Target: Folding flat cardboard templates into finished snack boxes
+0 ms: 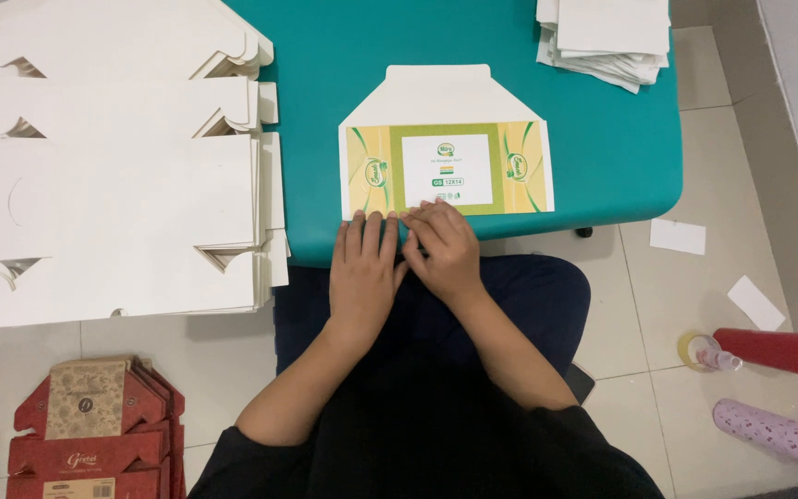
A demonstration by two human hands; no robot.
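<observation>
A flat unfolded carton (pixel 445 148), white with a yellow and green printed panel, lies on the teal table (pixel 602 139) near its front edge. My left hand (pixel 364 268) lies flat with its fingertips on the carton's near edge. My right hand (pixel 445 248) sits beside it, fingers bent and pressing on the same near edge. Both hands touch each other at the thumbs. Neither hand lifts anything.
A tall stack of white flat cartons (pixel 122 176) fills the left side. A smaller white stack (pixel 607 37) sits at the table's far right. Red cartons (pixel 94 434) lie on the floor at lower left. A red bottle (pixel 778 351), tape roll (pixel 699 351) and paper scraps lie on the tiled floor at right.
</observation>
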